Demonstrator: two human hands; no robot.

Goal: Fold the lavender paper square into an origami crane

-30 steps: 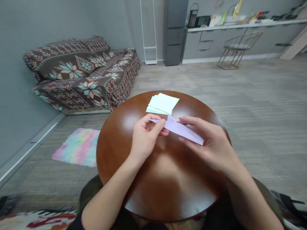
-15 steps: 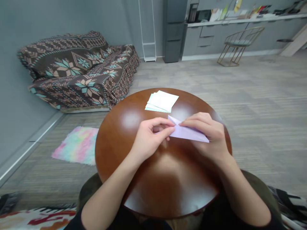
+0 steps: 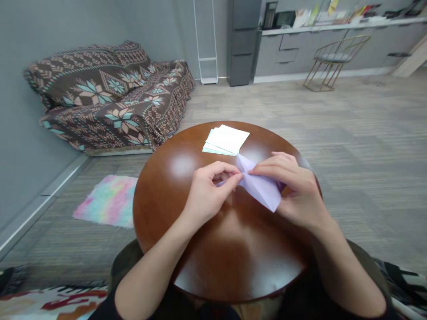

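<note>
A lilac sheet of folded paper (image 3: 262, 190) is held between both hands above the round brown table (image 3: 167, 195). Its folds stand partly apart, with one point rising at the top and a wider flap angled down to the right. My left hand (image 3: 213, 186) pinches its left part between thumb and fingers. My right hand (image 3: 296, 186) grips it from the right, fingers laid over the upper edge near the centre; the right thumb is mostly hidden. Just beyond the folded paper lies a small fanned stack of pale square sheets (image 3: 227, 138).
A sofa (image 3: 113, 98) under a patterned cover stands at the back left. On the floor left of the table lies a fluffy pastel rug (image 3: 106, 200). A gold-framed chair (image 3: 333, 62) stands before the grey kitchen counter (image 3: 307, 29).
The lilac paper's right flap has swung down and spread, and its upper point has opened wider. My right hand's fingers have shifted; my left hand keeps its pinch.
</note>
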